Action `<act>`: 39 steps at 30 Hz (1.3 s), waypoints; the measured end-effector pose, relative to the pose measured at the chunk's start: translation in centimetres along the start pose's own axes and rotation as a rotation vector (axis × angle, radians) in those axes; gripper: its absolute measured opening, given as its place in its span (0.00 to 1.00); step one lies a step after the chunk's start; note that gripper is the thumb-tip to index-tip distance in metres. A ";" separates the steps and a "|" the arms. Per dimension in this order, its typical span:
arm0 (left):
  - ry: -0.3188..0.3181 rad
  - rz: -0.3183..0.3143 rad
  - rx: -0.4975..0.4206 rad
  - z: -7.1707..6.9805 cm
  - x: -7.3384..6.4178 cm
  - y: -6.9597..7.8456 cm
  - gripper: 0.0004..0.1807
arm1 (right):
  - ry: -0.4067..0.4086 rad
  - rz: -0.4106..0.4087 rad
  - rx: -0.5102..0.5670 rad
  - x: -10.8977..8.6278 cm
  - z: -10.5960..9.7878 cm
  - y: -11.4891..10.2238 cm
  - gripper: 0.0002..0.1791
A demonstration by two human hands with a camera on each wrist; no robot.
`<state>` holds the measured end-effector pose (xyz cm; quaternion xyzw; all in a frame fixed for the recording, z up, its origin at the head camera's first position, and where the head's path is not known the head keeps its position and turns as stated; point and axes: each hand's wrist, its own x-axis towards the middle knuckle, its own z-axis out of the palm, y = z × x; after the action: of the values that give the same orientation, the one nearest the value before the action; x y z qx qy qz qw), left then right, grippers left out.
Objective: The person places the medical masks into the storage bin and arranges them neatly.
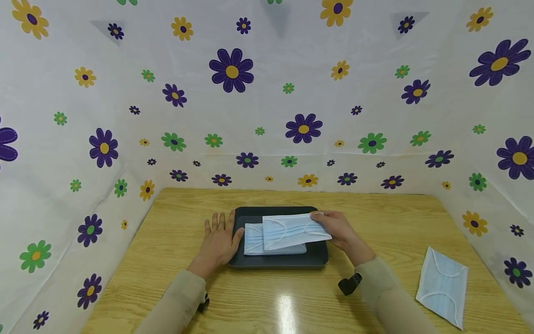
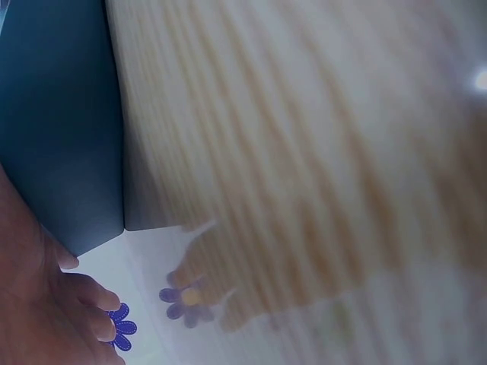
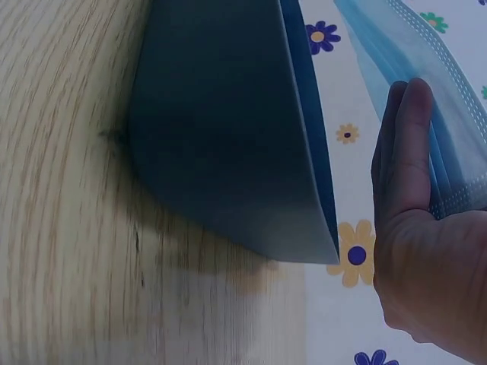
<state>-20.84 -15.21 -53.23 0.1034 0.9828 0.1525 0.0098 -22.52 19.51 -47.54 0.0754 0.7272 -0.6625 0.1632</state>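
A light blue pleated face mask (image 1: 288,232) with white ear loops is pinched at its right end by my right hand (image 1: 343,235), above the dark grey tray (image 1: 279,266). The right wrist view shows thumb and fingers on the mask (image 3: 449,152), beyond the tray's side wall (image 3: 221,114). Inside the tray lie other face masks (image 1: 252,247), partly covered by the held one; how many is unclear. My left hand (image 1: 217,242) rests at the tray's left edge, fingers extended; the left wrist view shows this hand (image 2: 46,304) against the tray wall (image 2: 65,114).
Another face mask (image 1: 443,285) lies by itself on the right side of the wooden table (image 1: 267,297). A white flower-print cloth (image 1: 267,102) encloses the table at the back and both sides.
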 end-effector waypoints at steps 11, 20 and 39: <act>-0.025 -0.002 0.008 -0.1 0.2 -0.1 0.41 | -0.011 -0.030 0.043 0.9 2.7 -0.1 0.23; -0.043 -0.007 0.012 -0.2 0.4 -0.2 0.42 | 0.008 0.000 0.043 1.4 4.3 0.2 0.22; -0.061 -0.017 0.015 -0.4 0.2 0.0 0.42 | 0.015 0.010 0.031 2.2 5.8 0.6 0.20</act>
<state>-21.08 -15.28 -52.87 0.0999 0.9840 0.1416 0.0401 -23.58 13.63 -49.25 0.0863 0.7176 -0.6723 0.1598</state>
